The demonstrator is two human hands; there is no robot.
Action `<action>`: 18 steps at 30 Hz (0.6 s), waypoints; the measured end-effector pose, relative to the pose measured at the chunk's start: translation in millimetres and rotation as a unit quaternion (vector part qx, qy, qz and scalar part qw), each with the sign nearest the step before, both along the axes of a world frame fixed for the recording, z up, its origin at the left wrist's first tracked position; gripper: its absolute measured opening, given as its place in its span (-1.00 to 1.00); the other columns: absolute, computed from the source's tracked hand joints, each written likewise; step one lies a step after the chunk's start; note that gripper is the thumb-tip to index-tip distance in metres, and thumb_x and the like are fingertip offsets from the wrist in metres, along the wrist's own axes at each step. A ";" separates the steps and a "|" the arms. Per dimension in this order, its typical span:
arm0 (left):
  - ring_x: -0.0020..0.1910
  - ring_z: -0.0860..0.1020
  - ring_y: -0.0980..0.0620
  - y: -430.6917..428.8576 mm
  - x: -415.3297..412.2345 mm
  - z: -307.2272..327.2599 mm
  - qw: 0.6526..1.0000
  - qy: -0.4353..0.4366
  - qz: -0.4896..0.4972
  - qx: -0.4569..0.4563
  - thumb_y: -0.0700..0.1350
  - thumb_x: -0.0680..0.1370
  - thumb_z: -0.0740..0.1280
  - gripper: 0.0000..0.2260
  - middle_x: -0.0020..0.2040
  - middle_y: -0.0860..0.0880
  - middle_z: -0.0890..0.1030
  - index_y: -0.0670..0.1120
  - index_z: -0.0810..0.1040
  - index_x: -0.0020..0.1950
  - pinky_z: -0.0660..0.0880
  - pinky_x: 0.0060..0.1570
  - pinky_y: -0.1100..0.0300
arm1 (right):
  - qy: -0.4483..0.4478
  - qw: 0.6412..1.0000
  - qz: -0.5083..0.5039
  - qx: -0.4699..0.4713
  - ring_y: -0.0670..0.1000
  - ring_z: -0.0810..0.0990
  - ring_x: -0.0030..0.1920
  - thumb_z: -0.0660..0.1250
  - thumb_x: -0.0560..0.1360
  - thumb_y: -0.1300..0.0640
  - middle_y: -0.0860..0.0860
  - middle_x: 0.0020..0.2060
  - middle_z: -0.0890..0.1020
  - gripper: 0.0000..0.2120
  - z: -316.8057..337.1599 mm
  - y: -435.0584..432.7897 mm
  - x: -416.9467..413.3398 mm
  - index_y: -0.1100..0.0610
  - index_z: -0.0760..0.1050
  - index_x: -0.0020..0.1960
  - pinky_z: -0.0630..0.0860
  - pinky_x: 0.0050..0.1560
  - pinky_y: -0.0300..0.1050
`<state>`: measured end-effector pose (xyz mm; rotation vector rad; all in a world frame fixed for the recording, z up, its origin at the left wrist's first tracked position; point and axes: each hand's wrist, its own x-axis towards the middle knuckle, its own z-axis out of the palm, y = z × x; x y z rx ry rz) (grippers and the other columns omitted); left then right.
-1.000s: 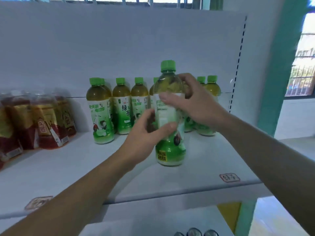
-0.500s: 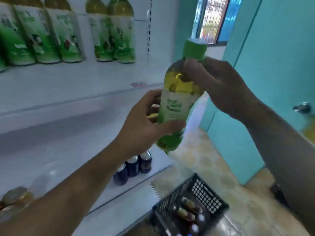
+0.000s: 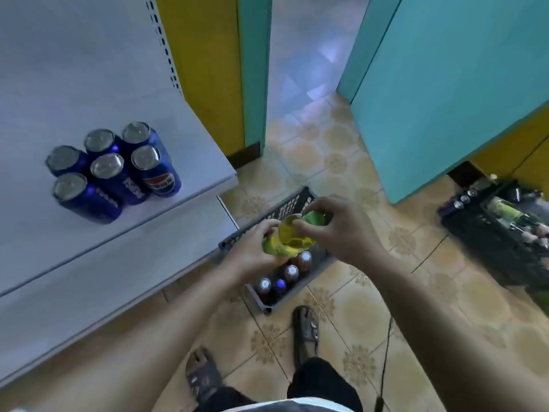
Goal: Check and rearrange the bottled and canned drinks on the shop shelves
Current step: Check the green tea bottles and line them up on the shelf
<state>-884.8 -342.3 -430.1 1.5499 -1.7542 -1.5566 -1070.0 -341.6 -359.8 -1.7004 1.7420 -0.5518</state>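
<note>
The green tea bottle [image 3: 292,239] hung over the grey crate [image 3: 279,211] on the floor, right of the shelf [image 3: 184,138], the left hand [image 3: 252,252] curled round its body and the right hand [image 3: 344,233] pinching its neck. Nearly full, it probably felt weighty and slick, so that 2-handed hold looked sound.

The person wore dark open-toed rubber sandals [image 3: 306,325], black trousers [image 3: 323,385] and a pale top [image 3: 285,407] (only its hem showed); a thin black cable [image 3: 386,349] hung beside the right leg
</note>
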 end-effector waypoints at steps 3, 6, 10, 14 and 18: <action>0.23 0.53 0.05 7.9 -39.9 -73.0 0.995 -0.047 0.060 0.069 0.18 0.32 0.46 -0.37 0.32 0.04 0.52 0.13 0.42 0.37 0.50 0.26 -0.04 | 0.023 0.997 -0.029 0.072 -0.07 0.50 -0.16 0.52 0.44 -0.07 -0.06 -0.14 0.55 -0.78 -90.1 2.3 -34.2 0.02 0.57 -0.06 0.35 -0.26 -0.25; 0.21 0.54 0.00 15.4 -65.4 -142.8 0.976 -0.087 0.118 0.159 0.00 0.49 0.45 -0.53 0.27 0.01 0.55 0.01 0.45 0.38 0.48 0.27 0.00 | 0.045 0.989 -0.058 0.128 -0.11 0.45 -0.18 0.49 0.47 -0.07 -0.02 -0.09 0.56 -0.80 -170.8 -12.6 -64.2 0.00 0.54 -0.06 0.29 -0.30 -0.27; 0.11 0.59 -0.10 23.4 -77.0 -224.2 0.947 -0.127 0.187 0.228 0.03 0.43 0.45 -0.52 0.15 -0.08 0.62 -0.09 0.52 0.30 0.49 0.24 -0.04 | 0.049 0.980 -0.074 0.176 -0.07 0.47 -0.11 0.48 0.47 -0.08 0.02 -0.05 0.55 -0.78 -266.9 -33.9 -84.9 0.03 0.58 0.01 0.31 -0.26 -0.23; 0.13 0.56 -0.02 15.9 -78.7 -290.4 0.936 -0.134 0.184 0.269 -0.07 0.55 0.41 -0.64 0.15 0.01 0.58 -0.07 0.50 0.33 0.45 0.28 0.05 | 0.004 0.977 -0.095 0.191 -0.06 0.51 -0.04 0.48 0.49 -0.07 -0.01 -0.02 0.54 -0.79 -354.9 -46.8 -78.5 0.00 0.56 0.02 0.41 -0.08 -0.17; 0.12 0.58 0.03 -3.8 -76.0 -351.9 0.933 -0.143 0.184 0.274 -0.08 0.56 0.40 -0.68 0.16 0.01 0.61 -0.06 0.52 0.31 0.47 0.26 0.14 | -0.012 0.970 -0.113 0.215 0.00 0.55 0.04 0.47 0.49 -0.02 0.03 0.04 0.58 -0.81 -448.5 -57.7 -54.0 0.01 0.52 0.01 0.39 -0.04 -0.18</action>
